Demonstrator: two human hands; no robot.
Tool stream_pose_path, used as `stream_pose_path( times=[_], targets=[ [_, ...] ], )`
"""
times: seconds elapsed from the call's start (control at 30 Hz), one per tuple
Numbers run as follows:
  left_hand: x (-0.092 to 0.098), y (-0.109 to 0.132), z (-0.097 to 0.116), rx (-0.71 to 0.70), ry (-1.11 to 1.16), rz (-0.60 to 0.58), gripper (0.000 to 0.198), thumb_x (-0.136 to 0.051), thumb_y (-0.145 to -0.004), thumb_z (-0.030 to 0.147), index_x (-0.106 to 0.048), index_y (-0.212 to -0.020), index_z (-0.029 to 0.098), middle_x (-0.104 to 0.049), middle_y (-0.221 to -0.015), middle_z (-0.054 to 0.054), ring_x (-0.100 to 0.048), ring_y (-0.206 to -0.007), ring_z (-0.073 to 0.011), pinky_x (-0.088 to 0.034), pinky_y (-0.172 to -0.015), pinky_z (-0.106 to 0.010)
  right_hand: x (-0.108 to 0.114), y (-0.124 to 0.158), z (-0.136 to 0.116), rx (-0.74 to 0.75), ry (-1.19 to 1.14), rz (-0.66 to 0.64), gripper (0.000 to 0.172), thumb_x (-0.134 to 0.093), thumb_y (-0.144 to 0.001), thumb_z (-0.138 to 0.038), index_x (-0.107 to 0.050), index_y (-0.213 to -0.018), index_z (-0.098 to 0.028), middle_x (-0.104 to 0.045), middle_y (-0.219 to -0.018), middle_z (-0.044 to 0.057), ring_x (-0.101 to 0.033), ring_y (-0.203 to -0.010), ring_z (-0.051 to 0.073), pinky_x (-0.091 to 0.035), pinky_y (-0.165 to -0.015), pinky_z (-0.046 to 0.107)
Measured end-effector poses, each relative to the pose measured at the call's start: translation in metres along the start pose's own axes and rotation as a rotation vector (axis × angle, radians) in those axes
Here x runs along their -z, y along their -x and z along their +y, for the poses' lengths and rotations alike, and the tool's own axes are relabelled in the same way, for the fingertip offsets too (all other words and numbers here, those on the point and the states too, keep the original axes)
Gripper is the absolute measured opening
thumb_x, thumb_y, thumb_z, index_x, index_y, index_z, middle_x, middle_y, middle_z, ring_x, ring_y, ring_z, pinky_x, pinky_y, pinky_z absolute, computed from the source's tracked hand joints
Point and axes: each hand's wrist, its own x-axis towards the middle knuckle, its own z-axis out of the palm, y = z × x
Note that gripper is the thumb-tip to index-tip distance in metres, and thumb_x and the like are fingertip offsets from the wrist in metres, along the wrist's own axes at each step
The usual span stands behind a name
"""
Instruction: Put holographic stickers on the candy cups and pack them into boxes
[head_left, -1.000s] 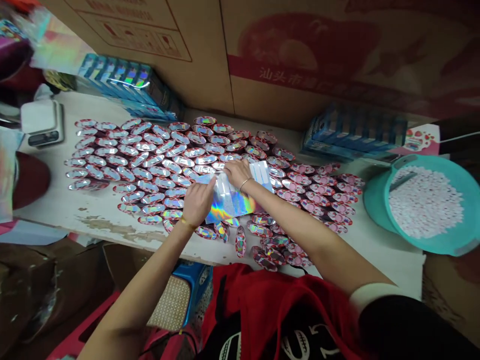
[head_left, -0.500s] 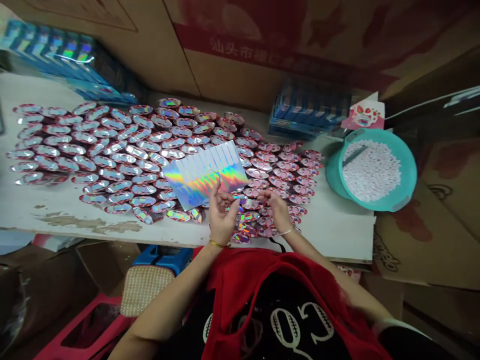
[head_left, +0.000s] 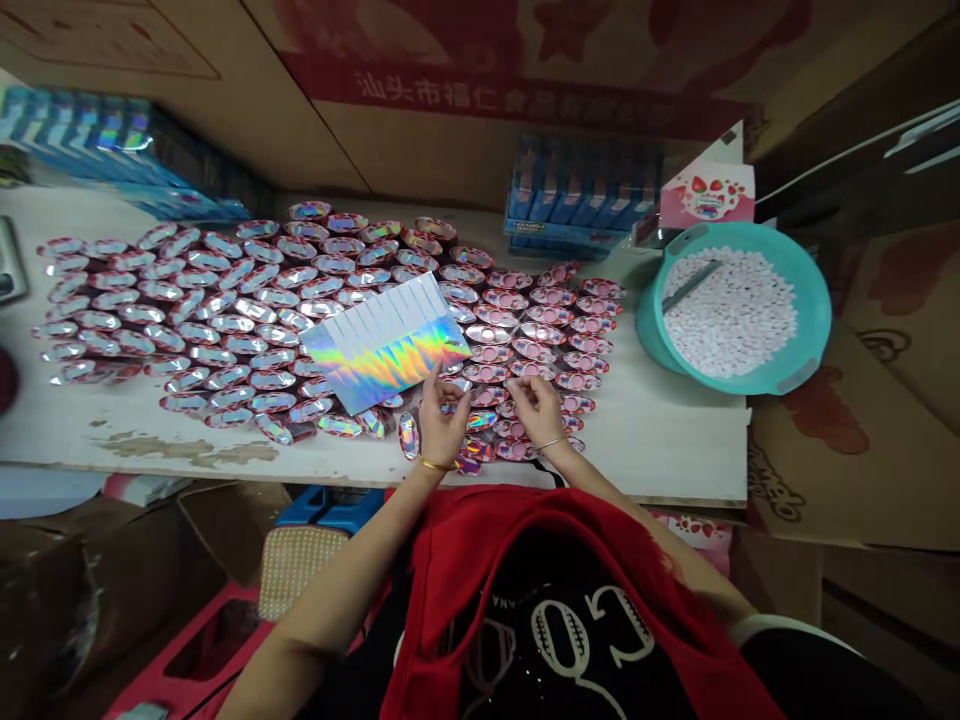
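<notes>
A holographic sticker sheet [head_left: 384, 344] lies on top of several rows of small oval tins with shiny lids [head_left: 225, 320] spread over a white table [head_left: 675, 440]. My left hand [head_left: 441, 418] is curled near the sheet's lower right corner, fingers pinched together over the tins. My right hand [head_left: 534, 408] is close beside it, fingers also curled. Something small seems held between the two hands, too small to name.
A teal basin [head_left: 814, 310] of small white pieces with a scoop stands at the right. Blue box stacks [head_left: 577, 200] [head_left: 112, 150] sit at the back against cardboard cartons [head_left: 480, 110]. A blue stool [head_left: 330, 505] and pink crate [head_left: 202, 650] are below the table edge.
Both hands have let go of the holographic sheet and drawn back toward my body, meeting over the front tins. The sheet now rests on the tins. The view has shifted right.
</notes>
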Motion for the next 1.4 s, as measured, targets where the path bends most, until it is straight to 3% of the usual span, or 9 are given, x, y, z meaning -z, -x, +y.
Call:
stream_pose_path(
  times=[0.1,0.27,0.5,0.67,0.9,1.03,1.17,1.27,1.4],
  targets=[
    [-0.001,0.002,0.014,0.012,0.094,0.004,0.07,-0.065,-0.082,0.026,-0.032,-0.144,0.024,-0.058,-0.08,0.002,-0.058,-0.073,-0.011,-0.048,-0.071,-0.025,0.0,0.003,-0.004,-0.044,-0.118,-0.008,0.042,-0.052,-0.085,-0.058,-0.064,-0.098,-0.02,-0.062,-0.085,0.004,-0.055,-0.083,0.019,-0.045,-0.077,0.032],
    [-0.003,0.0,0.015,0.053,0.102,-0.029,0.072,-0.065,-0.081,0.027,-0.031,-0.145,0.024,-0.058,-0.079,0.002,-0.058,-0.07,-0.0101,-0.047,-0.068,-0.024,-0.007,0.008,-0.002,-0.131,-0.319,-0.158,0.035,-0.052,-0.084,-0.056,-0.058,-0.077,-0.022,-0.056,-0.07,-0.001,-0.048,-0.064,0.015,-0.043,-0.064,0.029],
    [-0.004,-0.001,-0.006,-0.096,-0.445,-0.145,0.067,-0.058,-0.081,0.018,-0.035,-0.145,0.02,-0.067,-0.081,0.0,-0.062,-0.078,-0.0172,-0.039,-0.086,-0.037,-0.007,0.004,0.002,0.08,0.282,-0.087,0.02,-0.052,-0.088,-0.031,-0.058,-0.072,-0.021,-0.062,-0.077,0.003,-0.052,-0.085,0.02,-0.033,-0.081,0.034],
    [-0.009,-0.002,-0.016,-0.146,-0.687,-0.206,0.059,-0.054,-0.084,0.019,-0.041,-0.142,0.017,-0.07,-0.084,-0.005,-0.06,-0.088,-0.0249,-0.033,-0.087,-0.04,-0.013,0.005,0.005,0.175,0.474,-0.141,0.02,-0.048,-0.091,-0.029,-0.06,-0.078,-0.021,-0.064,-0.087,0.007,-0.051,-0.093,0.023,-0.031,-0.084,0.036],
    [-0.01,-0.005,-0.017,-0.134,-0.737,-0.235,0.049,-0.056,-0.082,0.022,-0.051,-0.131,0.019,-0.063,-0.11,-0.014,-0.054,-0.105,-0.0301,-0.036,-0.088,-0.042,-0.014,0.006,0.01,0.174,0.408,-0.098,0.035,-0.047,-0.091,-0.031,-0.054,-0.122,-0.016,-0.063,-0.106,0.012,-0.052,-0.103,0.026,-0.035,-0.091,0.04],
    [0.003,-0.006,0.002,-0.184,-0.447,-0.128,0.023,-0.061,-0.083,0.033,-0.06,-0.102,0.019,-0.058,-0.107,-0.011,-0.054,-0.106,-0.0257,-0.04,-0.09,-0.039,-0.009,0.003,0.002,0.169,0.208,-0.009,0.054,-0.054,-0.088,-0.047,-0.046,-0.133,-0.018,-0.057,-0.121,0.015,-0.05,-0.113,0.027,-0.039,-0.095,0.042],
    [0.006,-0.009,0.015,-0.093,-0.125,-0.059,0.015,-0.06,-0.084,0.034,-0.056,-0.084,0.02,-0.056,-0.09,-0.003,-0.055,-0.091,-0.0177,-0.044,-0.085,-0.032,-0.014,-0.003,-0.005,0.034,-0.11,-0.053,0.044,-0.056,-0.083,-0.058,-0.061,-0.105,-0.02,-0.063,-0.096,0.008,-0.057,-0.088,0.021,-0.047,-0.079,0.034],
    [-0.001,-0.015,0.01,0.036,-0.067,0.009,0.014,-0.061,-0.083,0.032,-0.056,-0.079,0.019,-0.055,-0.085,-0.001,-0.054,-0.084,-0.0154,-0.044,-0.081,-0.03,-0.017,-0.011,-0.005,-0.058,-0.306,-0.115,0.039,-0.048,-0.086,-0.059,-0.058,-0.078,-0.022,-0.056,-0.069,-0.001,-0.049,-0.063,0.014,-0.043,-0.061,0.027],
    [-0.014,-0.027,-0.001,0.054,-0.173,0.058,0.013,-0.062,-0.081,0.029,-0.056,-0.074,0.019,-0.054,-0.083,-0.001,-0.054,-0.083,-0.0159,-0.043,-0.082,-0.031,-0.011,-0.026,-0.004,-0.026,-0.103,-0.092,0.028,-0.053,-0.086,-0.045,-0.056,-0.071,-0.022,-0.056,-0.066,-0.001,-0.049,-0.065,0.015,-0.04,-0.066,0.028]
  ],
)
